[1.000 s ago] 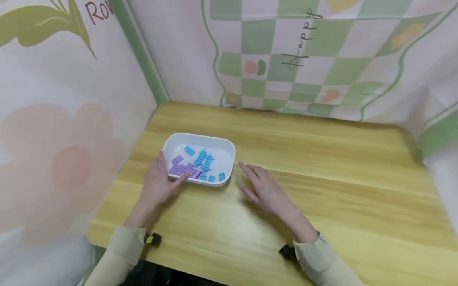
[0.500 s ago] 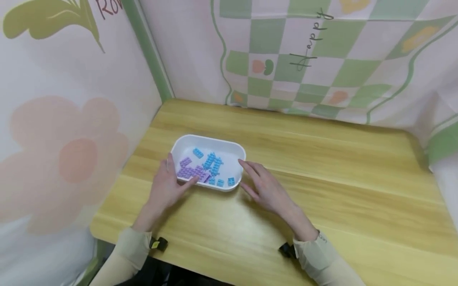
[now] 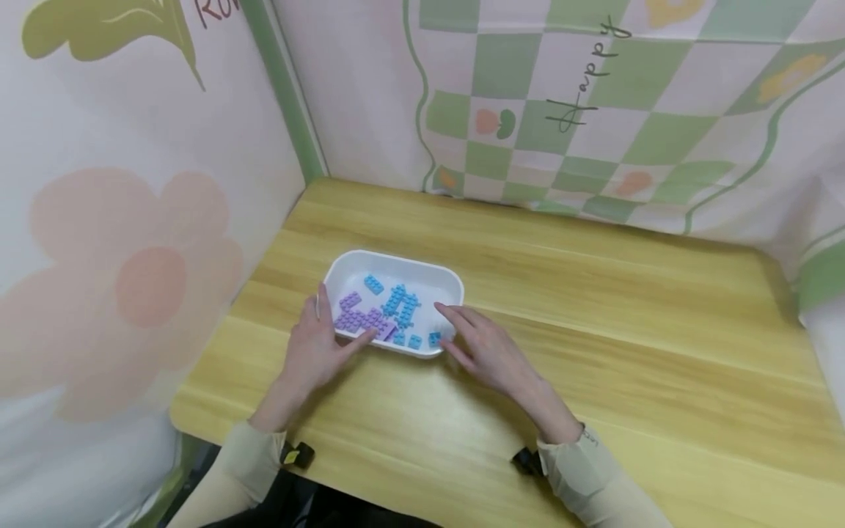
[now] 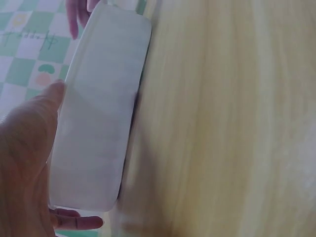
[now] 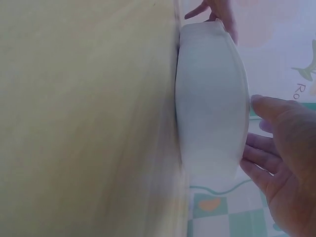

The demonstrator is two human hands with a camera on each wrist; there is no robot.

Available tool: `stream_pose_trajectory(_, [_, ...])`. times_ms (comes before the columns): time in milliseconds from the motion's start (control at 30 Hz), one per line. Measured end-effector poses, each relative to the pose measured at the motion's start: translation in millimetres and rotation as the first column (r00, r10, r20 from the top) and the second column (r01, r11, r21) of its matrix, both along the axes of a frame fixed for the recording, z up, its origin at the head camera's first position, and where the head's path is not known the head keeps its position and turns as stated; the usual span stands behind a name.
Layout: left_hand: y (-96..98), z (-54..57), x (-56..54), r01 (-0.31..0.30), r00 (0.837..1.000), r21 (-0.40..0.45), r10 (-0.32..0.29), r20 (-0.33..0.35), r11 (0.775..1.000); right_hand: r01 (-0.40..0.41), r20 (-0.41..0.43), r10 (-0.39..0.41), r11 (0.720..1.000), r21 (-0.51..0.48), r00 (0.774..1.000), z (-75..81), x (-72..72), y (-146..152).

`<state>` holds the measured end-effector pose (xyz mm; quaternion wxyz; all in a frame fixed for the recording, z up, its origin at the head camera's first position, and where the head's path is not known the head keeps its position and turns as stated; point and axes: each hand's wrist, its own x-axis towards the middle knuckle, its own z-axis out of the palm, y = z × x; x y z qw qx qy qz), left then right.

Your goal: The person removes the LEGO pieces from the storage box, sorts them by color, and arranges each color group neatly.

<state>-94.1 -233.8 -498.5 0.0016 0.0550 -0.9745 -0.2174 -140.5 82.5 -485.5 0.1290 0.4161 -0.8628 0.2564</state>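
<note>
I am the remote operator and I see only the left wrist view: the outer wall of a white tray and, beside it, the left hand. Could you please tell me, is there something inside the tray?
Observer: Yes, in the head view the white tray holds purple bricks and blue bricks.
Operator: Thank you. Do all the blue ones lie near the purple ones?
Observer: No, one blue brick lies apart, toward the tray's far left corner.
Operator: And the right hand, of which I see only some fingers, how does it stand to the rim?
Observer: Seen from the head, the right hand partly covers the rim at the tray's right end.
</note>
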Motion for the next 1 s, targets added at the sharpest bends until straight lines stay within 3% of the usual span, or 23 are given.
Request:
stream_pose_trajectory(467, [2.4, 1.9, -0.5, -0.001, 1.0, 0.004, 0.001, -0.009, 1.0, 0.01, -0.002, -0.01, 0.999, 0.047, 1.0, 8.4, -6.2, -4.5])
stream_pose_trajectory(700, [3.4, 2.3, 3.5, -0.002, 1.0, -0.015, 0.001, -0.02, 1.0, 0.05, -0.008, -0.049, 0.989, 0.141, 0.999, 13.8, -12.4, -22.5])
stream_pose_trajectory(1000, [3.8, 2.6, 4.4, -0.001, 0.999, -0.022, 0.001, -0.034, 1.0, 0.099, 0.082, -0.128, 0.952, 0.291, 0.988, 17.3, -24.6, -43.0])
